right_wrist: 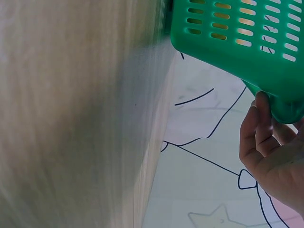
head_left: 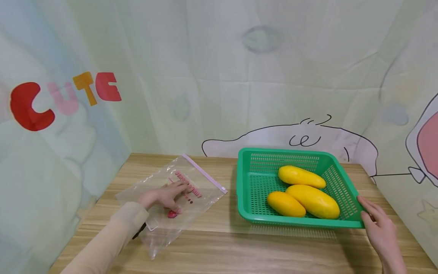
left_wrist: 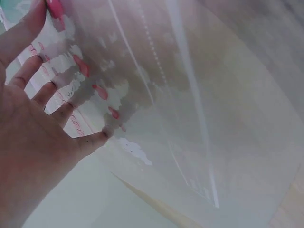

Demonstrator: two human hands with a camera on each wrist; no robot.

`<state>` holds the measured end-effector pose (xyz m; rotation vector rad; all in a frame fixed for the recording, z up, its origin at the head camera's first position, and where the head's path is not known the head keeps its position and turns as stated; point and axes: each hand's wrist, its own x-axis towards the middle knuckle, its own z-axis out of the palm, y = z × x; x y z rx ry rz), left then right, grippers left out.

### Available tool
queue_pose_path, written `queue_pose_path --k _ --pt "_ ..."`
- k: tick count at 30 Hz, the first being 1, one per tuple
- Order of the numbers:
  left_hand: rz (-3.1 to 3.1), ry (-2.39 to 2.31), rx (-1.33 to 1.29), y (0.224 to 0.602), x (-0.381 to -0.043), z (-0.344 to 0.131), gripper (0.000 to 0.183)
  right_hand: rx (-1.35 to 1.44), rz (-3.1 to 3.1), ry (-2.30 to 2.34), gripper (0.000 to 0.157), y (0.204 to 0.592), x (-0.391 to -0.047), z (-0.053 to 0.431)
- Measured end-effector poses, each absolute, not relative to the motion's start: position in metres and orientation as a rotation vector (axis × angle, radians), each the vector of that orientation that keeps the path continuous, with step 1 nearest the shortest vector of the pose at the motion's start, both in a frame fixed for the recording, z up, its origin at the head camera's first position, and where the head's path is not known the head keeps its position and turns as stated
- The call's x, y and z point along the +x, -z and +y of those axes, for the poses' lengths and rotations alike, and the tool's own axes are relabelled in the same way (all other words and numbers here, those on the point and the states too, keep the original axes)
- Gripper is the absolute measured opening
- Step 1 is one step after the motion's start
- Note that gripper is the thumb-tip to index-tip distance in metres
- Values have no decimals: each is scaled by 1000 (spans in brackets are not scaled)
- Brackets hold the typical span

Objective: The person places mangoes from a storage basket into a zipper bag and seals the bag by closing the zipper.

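A clear zip bag (head_left: 205, 194) with a pale purple slider strip and pink print lies flat on the left of the table. My left hand (head_left: 167, 196) rests on it, fingers spread; in the left wrist view the fingertips touch the clear plastic (left_wrist: 156, 142). On the right, my right hand (head_left: 381, 228) grips the corner rim of a green plastic basket (head_left: 291, 221). Its thumb and fingers close round that rim in the right wrist view. Inside the basket lie a small mango (head_left: 286, 204), a large mango (head_left: 316, 201) and another mango (head_left: 301, 177) behind, all yellow.
The wood-grain table (head_left: 219, 247) meets a printed curtain (head_left: 219, 95) at the back and both sides. Red and orange letters (head_left: 32, 106) show on the left curtain. A strip of bare wood separates the bag from the basket.
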<state>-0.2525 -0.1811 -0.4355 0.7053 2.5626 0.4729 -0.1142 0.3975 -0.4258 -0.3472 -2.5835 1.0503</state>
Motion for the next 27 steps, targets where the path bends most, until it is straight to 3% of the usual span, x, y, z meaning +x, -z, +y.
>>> queue_pose_path --k 8,27 --pt "2528 -510 715 440 -256 -183 79 -349 -2578 -1040 43 426 -112 400" --pt "2539 -562 804 443 -258 -191 76 -339 -2559 -1060 42 427 -116 396"
